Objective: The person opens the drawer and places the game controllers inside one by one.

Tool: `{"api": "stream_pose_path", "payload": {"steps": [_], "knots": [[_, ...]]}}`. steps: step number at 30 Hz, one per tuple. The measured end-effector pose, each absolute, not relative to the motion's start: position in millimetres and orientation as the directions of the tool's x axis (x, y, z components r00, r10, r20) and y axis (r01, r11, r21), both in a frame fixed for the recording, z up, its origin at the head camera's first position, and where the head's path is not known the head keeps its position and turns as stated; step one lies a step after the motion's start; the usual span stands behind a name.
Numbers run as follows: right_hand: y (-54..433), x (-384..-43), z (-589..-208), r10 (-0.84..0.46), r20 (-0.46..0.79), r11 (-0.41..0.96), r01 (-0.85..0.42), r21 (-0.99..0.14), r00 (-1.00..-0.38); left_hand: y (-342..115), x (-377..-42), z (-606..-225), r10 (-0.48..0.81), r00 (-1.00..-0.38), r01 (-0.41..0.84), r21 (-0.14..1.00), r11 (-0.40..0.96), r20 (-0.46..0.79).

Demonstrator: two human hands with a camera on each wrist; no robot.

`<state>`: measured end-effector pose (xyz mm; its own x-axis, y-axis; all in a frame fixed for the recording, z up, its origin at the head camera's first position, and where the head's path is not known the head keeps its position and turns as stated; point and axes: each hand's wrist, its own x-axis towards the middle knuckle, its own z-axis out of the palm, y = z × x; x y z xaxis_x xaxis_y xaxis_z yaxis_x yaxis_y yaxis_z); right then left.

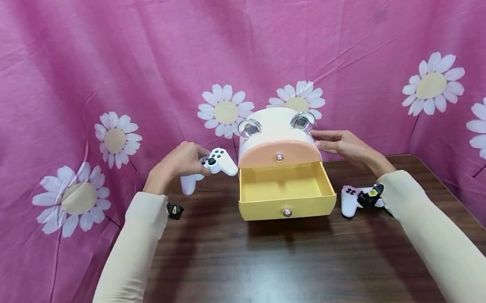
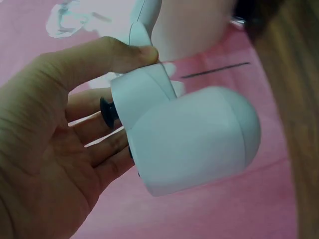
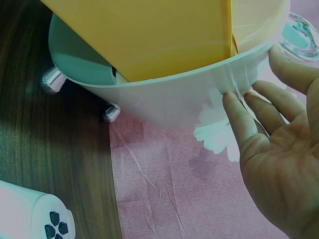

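My left hand (image 1: 182, 160) grips a white game controller (image 1: 225, 163) by its middle, held up to the left of a small drawer cabinet (image 1: 277, 129). In the left wrist view, the thumb lies on one edge of the controller and a black stick shows on the palm side. The cabinet has a white rounded top with two silver eye-like ornaments, an orange upper drawer (image 1: 262, 156) pushed in and a yellow lower drawer (image 1: 261, 212) pulled out, with nothing in it. My right hand (image 1: 344, 146) rests its fingertips against the cabinet's right side, fingers loosely extended.
A second white controller (image 1: 348, 201) lies on the brown wooden table (image 1: 222, 275), partly hidden by the right wrist's black camera (image 1: 369, 198). Short silver feet (image 3: 112, 113) hold the cabinet up. Behind the table hangs a pink cloth (image 1: 158, 55) with white daisies.
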<state>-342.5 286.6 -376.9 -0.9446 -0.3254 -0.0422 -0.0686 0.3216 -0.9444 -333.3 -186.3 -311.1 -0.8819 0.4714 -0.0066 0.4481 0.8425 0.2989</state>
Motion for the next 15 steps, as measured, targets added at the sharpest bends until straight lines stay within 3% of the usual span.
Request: {"api": "stream_pose_path", "payload": {"steps": [15], "knots": [[286,-343,-377,-0.32,-0.023,0.345,-0.094,-0.934,-0.947,-147,-302,-254,0.62,-0.785,0.601,0.243,0.762,-0.001]]}}
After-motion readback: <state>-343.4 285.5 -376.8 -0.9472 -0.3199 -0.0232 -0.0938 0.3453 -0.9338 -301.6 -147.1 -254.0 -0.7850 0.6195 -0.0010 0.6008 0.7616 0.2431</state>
